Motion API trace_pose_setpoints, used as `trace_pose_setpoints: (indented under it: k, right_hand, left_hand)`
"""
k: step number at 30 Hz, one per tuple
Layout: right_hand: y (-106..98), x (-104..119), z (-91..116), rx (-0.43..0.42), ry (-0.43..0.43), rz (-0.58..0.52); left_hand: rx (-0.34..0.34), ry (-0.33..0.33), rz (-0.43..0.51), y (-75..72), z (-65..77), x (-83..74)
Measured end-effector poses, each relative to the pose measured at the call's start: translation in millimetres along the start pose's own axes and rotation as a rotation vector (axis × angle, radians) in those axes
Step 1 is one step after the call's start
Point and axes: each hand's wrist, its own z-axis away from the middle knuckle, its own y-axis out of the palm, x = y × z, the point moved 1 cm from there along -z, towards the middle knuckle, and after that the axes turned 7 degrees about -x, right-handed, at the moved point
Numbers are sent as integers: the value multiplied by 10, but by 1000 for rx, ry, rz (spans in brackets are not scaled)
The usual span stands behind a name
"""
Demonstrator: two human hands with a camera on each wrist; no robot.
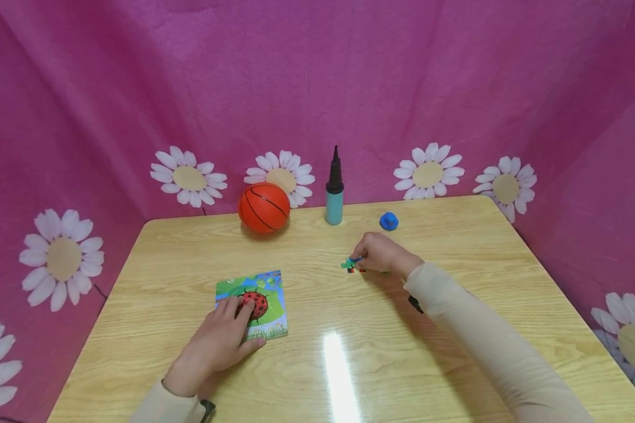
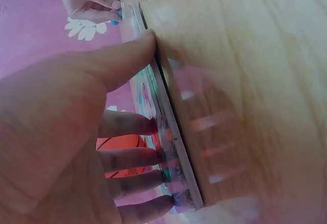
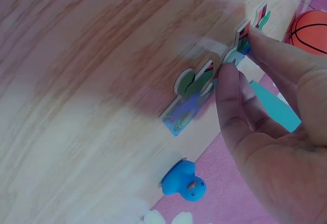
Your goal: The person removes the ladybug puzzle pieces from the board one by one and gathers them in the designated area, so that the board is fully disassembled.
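Note:
My left hand (image 1: pixel 219 338) rests on a square ladybug puzzle board (image 1: pixel 273 306) lying flat at the table's left. Its fairly straight fingers (image 2: pixel 135 157) lie over the picture, and the thumb lies along the near edge. Farther away, right of the middle, my right hand (image 1: pixel 382 254) pinches a small colourful puzzle piece (image 3: pixel 239 50) between thumb and fingertips, low over the wood. Just past the fingertips is another piece (image 3: pixel 262 15). A blue and green piece (image 3: pixel 186 109) lies on the table on the hand's other side, partly hidden from the head view.
An orange basketball (image 1: pixel 264 207) sits at the back left. Beside it stands a teal hand pump (image 1: pixel 334 205) with a black nozzle. A blue rubber duck (image 1: pixel 388 221) is behind my right hand. Pink flowered cloth (image 1: pixel 307 88) hangs along the wooden table's (image 1: pixel 185 247) back and sides.

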Motion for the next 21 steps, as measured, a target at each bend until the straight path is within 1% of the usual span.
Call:
trace_pose_setpoints:
  k: [3, 7, 11, 14, 17, 21]
  right_hand:
    - [4, 29, 19, 1, -14, 0]
    - [3, 47, 24, -8, -39, 29]
    - [24, 56, 27, -41, -75, 58]
    - [64, 90, 28, -86, -83, 64]
    - [112, 179, -3, -132, -82, 36]
    - [194, 371, -122, -172, -117, 2]
  left_hand:
    - [2, 4, 4, 10, 5, 1]
    - [-13, 13, -6, 22, 4, 2]
    - [-34, 25, -14, 33, 16, 4]
    - [-40, 29, -13, 41, 31, 3]
    - [-44, 28, -16, 42, 41, -1]
    - [-48, 44, -34, 34, 48, -12]
